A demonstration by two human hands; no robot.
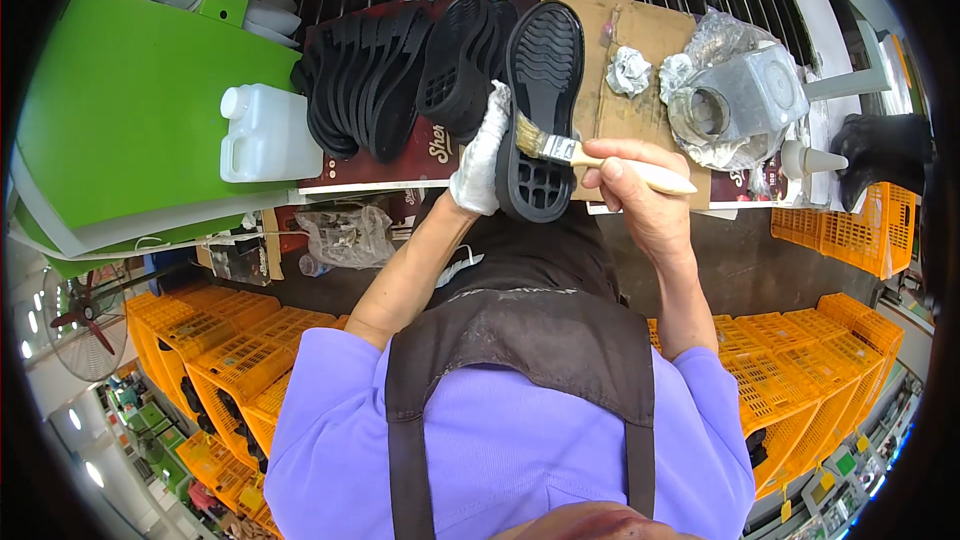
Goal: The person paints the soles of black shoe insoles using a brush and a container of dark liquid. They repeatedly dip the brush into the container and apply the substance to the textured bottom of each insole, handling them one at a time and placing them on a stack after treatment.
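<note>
My left hand (484, 162), in a white glove, grips a black shoe sole (545, 60) by its left edge. The sole stands with its toe end away from me; ridges line its front and a grid of hollows fills its heel. In my bare right hand (645, 190) is a paintbrush (590, 156) with a pale wooden handle, its bristles touching the sole's left inner side near the heel. Left of it lie a few more soles (462, 70) and a row of black soles (365, 75) leaning on one another.
Brown cardboard (625, 30) covers the worktop, bearing a crumpled white wad (628, 72) and a clear plastic container (750, 90) on its side in plastic film. A white jug (268, 135) stands left, a black boot (885, 160) far right. Orange crates (800, 350) stack behind me; shoes sit on rollers beyond.
</note>
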